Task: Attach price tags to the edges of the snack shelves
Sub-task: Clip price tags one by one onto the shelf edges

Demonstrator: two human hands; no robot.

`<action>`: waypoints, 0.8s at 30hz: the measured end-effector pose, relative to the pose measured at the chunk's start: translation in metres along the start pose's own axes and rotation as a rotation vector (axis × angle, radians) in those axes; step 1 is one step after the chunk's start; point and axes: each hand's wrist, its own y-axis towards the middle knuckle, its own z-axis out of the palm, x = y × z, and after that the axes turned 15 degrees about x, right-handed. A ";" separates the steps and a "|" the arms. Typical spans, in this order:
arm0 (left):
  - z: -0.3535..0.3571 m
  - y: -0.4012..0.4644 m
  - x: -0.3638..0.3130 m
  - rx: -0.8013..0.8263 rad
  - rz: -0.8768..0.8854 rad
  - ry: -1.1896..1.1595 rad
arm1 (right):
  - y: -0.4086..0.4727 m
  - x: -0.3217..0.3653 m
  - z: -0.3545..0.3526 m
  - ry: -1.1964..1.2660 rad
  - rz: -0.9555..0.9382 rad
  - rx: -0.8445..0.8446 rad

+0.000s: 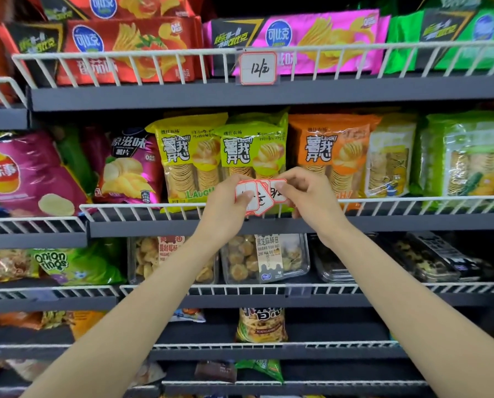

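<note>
I hold a small fan of white price tags with red borders (261, 196) in front of the second shelf's white wire rail (142, 208). My left hand (228, 201) pinches the stack from the left, thumb on the front tag. My right hand (306, 193) grips the rightmost tag with its fingertips. One tag reading 12 (258, 68) hangs in a clear holder on the top shelf's wire rail (125, 54). Behind my hands stand yellow-green chip bags (223, 150).
Grey shelves with white wire fronts run across the whole view. An orange chip bag (329, 150) stands to the right, purple bags (33, 173) to the left, clear cookie boxes (266, 258) on the third shelf. An empty clear tag holder (299, 291) clips to the third rail.
</note>
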 end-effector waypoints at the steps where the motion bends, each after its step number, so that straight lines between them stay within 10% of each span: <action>1: 0.001 0.002 -0.001 -0.005 0.010 0.000 | -0.001 0.000 -0.001 0.004 0.010 -0.009; 24: 0.111 -0.020 -0.104 -0.169 -0.057 0.015 | -0.089 -0.016 -0.107 -0.115 0.025 -0.031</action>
